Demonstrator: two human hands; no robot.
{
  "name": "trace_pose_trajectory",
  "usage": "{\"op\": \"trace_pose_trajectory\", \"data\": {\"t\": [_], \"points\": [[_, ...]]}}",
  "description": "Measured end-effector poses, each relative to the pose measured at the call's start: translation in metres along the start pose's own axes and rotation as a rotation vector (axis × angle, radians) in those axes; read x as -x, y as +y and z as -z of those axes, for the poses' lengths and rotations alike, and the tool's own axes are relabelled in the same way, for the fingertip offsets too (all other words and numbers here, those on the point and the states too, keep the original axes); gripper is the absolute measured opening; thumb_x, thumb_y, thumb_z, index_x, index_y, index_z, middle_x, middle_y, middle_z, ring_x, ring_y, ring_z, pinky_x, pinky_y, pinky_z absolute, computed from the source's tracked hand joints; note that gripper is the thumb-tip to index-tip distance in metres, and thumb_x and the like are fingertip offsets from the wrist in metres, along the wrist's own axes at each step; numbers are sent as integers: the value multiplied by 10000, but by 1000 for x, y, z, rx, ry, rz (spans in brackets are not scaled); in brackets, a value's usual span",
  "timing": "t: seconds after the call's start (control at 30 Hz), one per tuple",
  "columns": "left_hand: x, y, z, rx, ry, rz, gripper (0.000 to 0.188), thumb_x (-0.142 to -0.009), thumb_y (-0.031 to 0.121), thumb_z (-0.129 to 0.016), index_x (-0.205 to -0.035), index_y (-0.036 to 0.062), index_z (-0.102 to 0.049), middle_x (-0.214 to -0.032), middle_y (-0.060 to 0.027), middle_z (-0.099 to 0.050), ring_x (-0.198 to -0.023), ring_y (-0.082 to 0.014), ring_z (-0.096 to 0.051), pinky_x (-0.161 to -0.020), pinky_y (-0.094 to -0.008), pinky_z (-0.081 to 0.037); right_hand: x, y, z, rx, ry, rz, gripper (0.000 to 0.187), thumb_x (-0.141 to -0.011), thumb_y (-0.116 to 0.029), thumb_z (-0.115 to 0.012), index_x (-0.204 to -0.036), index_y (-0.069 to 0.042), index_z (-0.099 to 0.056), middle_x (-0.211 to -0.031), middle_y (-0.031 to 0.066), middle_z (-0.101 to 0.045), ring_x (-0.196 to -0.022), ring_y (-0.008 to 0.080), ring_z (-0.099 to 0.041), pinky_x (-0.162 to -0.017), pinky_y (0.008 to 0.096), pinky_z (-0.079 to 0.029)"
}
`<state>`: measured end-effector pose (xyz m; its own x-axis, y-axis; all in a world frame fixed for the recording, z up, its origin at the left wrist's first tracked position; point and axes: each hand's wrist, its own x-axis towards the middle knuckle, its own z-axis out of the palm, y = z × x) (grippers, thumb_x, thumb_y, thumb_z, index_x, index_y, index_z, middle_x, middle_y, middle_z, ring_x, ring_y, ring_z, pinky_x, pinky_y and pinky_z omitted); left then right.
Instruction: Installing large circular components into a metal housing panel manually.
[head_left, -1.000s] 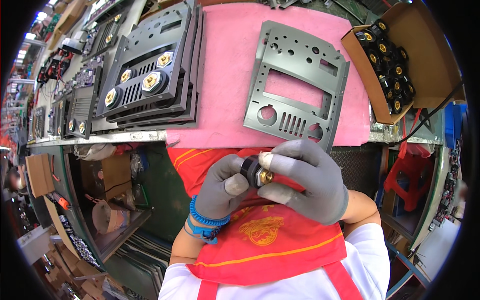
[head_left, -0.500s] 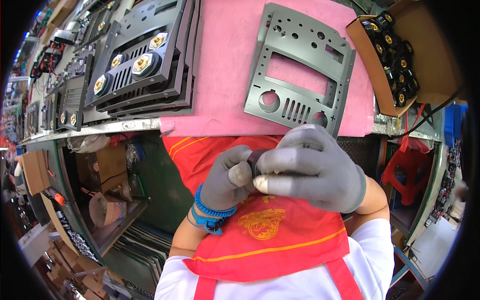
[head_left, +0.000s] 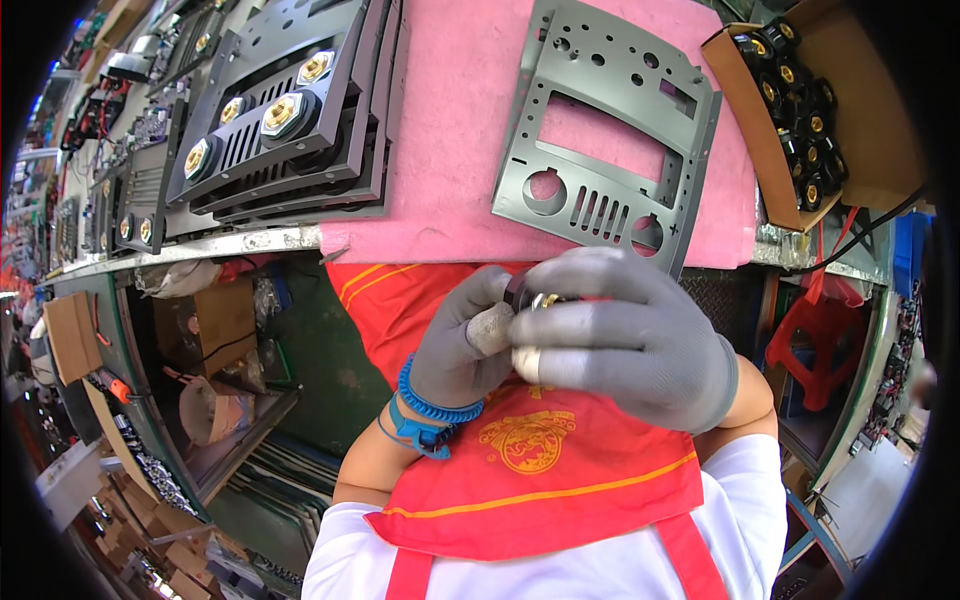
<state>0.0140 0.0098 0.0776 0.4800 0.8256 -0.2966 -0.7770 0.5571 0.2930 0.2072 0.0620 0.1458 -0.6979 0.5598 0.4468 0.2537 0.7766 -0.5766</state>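
Observation:
Both my hands wear grey knit gloves and meet in front of my red apron, just off the table's near edge. My left hand (head_left: 462, 345) is closed, pinching a black round socket connector (head_left: 517, 291) between thumb and fingers. Around the connector's other end my right hand (head_left: 635, 335) has its fingers curled, by a shiny brass-coloured part (head_left: 545, 300). Most of the connector is hidden by the gloves. Beyond my hands lies a grey metal panel (head_left: 515, 175) with a rectangular window, slots and two large round holes. Those two holes hold no connectors.
At left, a stack of similar panels (head_left: 230, 175) carries black connectors with brass centres and hex nuts. A cardboard box (head_left: 720, 75) at right holds several black connectors (head_left: 790, 110). Pink foam sheet (head_left: 450, 130) covers the table. Under the right edge is a red plastic stool (head_left: 815, 340).
My right fingers have shifted and spread slightly at the connector, so the brass-coloured part shows more. Both hands still hold the connector at about the same place.

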Motion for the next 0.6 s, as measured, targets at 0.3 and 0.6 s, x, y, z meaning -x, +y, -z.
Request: {"op": "trace_pose_trajectory", "data": {"t": [0.3,0.6], "points": [[-4,1,7,-44,-238,-13,480,-834,328,-748,-1201,90,-551,-1243,-151,-581,-1064,-268,-617,-926,-376,-483,0,19,28,142,-19,-109,176,-850,-37,-660,-1026,-37,-652,-1108,150,-663,-982,303,-665,-852,370,-525],[-8,1,4,25,-144,108,273,-944,249,-649,-1116,58,-555,-1182,-106,-619,-1129,-210,-588,-961,-372,-477,4,8,-3,52,90,-108,281,-716,-222,-763,-959,-155,-640,-1008,29,-630,-854,245,-615,-774,368,-476]]}}
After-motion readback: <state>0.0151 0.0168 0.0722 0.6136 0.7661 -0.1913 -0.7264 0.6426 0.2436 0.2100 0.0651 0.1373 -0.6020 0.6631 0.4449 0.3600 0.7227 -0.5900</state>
